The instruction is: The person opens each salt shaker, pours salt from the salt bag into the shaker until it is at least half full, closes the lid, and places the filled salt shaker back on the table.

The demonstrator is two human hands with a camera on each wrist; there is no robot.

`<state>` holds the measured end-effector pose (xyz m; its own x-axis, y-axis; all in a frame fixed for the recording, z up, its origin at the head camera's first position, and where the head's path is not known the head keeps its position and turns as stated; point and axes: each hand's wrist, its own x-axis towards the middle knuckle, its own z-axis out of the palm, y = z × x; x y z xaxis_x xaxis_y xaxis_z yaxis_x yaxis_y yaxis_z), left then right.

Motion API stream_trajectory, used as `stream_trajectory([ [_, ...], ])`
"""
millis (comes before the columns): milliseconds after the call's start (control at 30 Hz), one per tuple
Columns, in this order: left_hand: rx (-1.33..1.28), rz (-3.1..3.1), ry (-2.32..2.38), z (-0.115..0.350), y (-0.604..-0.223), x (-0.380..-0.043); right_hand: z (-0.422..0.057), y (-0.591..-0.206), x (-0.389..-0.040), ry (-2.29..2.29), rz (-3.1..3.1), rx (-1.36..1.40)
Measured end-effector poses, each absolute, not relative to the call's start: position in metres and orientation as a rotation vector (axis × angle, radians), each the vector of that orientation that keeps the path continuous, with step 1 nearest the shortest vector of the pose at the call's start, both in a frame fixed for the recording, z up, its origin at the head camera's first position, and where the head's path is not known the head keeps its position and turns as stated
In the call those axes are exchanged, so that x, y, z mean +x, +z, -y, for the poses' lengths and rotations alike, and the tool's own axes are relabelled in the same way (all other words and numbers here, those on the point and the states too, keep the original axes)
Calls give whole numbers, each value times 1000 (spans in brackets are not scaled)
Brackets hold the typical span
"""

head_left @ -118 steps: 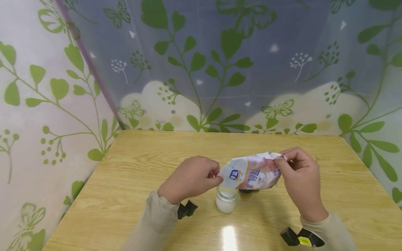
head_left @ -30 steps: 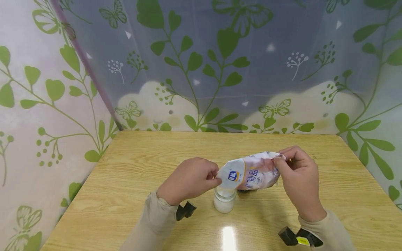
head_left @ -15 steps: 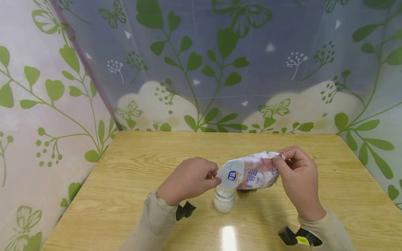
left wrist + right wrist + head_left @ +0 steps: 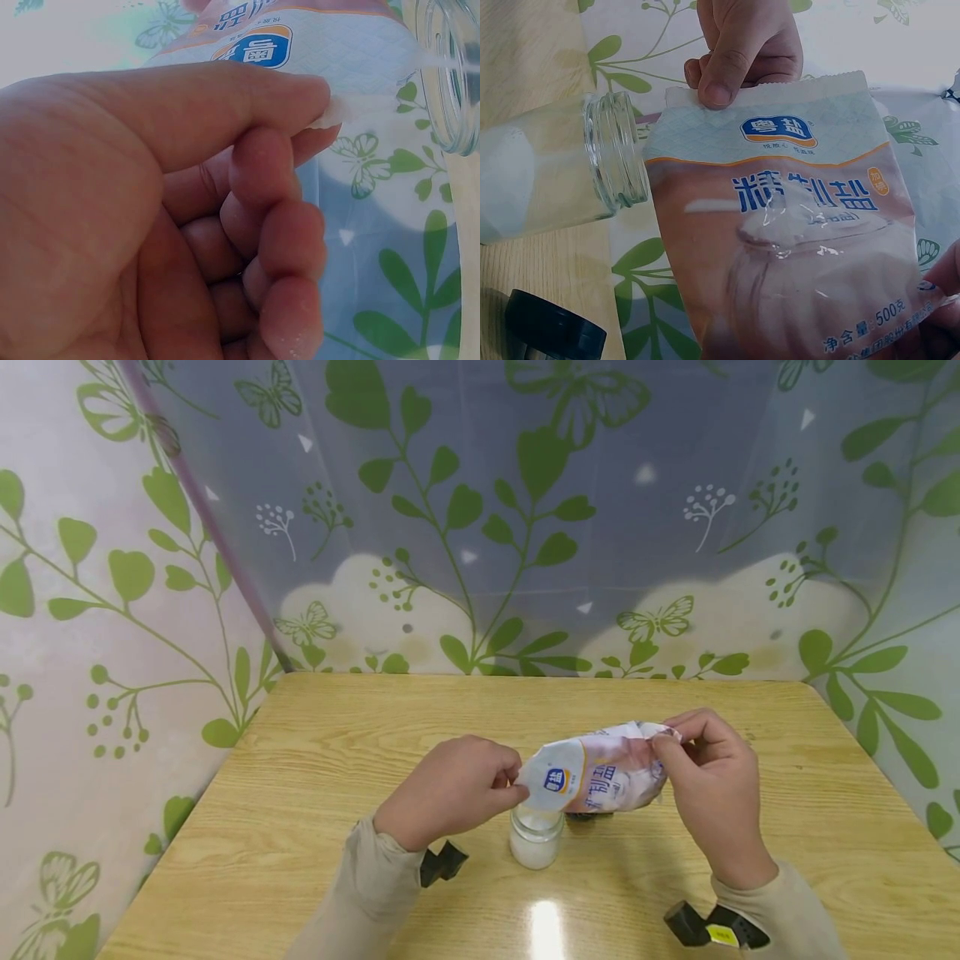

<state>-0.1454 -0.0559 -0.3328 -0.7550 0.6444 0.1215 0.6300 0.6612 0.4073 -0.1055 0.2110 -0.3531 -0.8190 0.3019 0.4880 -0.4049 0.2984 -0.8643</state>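
Note:
A pink and pale-blue salt bag [image 4: 600,772] is stretched between the hands, its open end tilted down over a glass jar [image 4: 535,845]. My left hand [image 4: 453,789] pinches a corner of that end between thumb and forefinger, the other fingers curled. At the bag's far end, my right hand [image 4: 716,793] grips the crumpled bottom with thumb and fingers. The upright jar has white salt [image 4: 508,184] in it. In the left wrist view, a faint white streak runs between the bag's edge and the jar mouth [image 4: 457,75].
A black lid [image 4: 555,330] lies on the wooden table [image 4: 337,727] beside the jar, partly behind the bag in the head view. Leaf-patterned cloth walls [image 4: 450,527] stand along the table's back and sides. Each wrist carries a black camera mount [image 4: 716,927].
Both hands keep their hold and the bag its tilt. Since 3.9 s ago the head view has shifted slightly, and the salt in the jar looks higher.

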Motion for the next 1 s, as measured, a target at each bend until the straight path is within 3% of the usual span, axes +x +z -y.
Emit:
stream_trajectory([
  [1000, 1072, -2829, 694, 56, -333, -144, -211, -353, -105, 1568, 1996, 68],
])
